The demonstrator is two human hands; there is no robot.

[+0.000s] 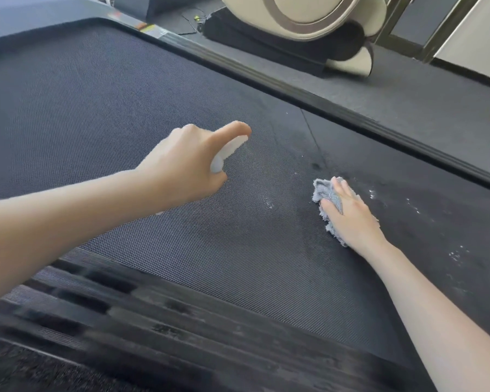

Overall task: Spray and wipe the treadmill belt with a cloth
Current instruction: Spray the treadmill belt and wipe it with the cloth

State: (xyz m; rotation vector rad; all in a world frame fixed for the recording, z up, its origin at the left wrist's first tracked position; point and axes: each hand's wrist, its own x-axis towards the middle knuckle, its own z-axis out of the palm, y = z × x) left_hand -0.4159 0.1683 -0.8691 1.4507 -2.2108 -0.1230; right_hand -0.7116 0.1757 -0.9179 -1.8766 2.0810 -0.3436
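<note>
A: How far along does the job look?

B: Partly done, at a guess. The belt [96, 108] has a darker, damp-looking patch on the right, around the cloth [327, 193], with white flecks scattered to the right of it. The left and far stretches look dry and evenly textured, so most of the belt seems left to spray and wipe.

A: Where is the cloth?

B: On the belt, right of centre, under the right hand [351, 213]. The fingers lie fairly straight on top and press it down. Grey fringe sticks out at the far and left sides of the hand.

A: And the other hand?

B: The left hand [181, 162] is curled round a white bottle [229, 149] over the middle of the belt, with the forefinger laid along the top as if on the nozzle. Only a strip of the bottle shows between finger and thumb. It points far and right, toward the damp patch. No mist can be made out.

A: So bottle and cloth are apart?

B: Well apart, with the bottle to the left of the cloth.
</note>
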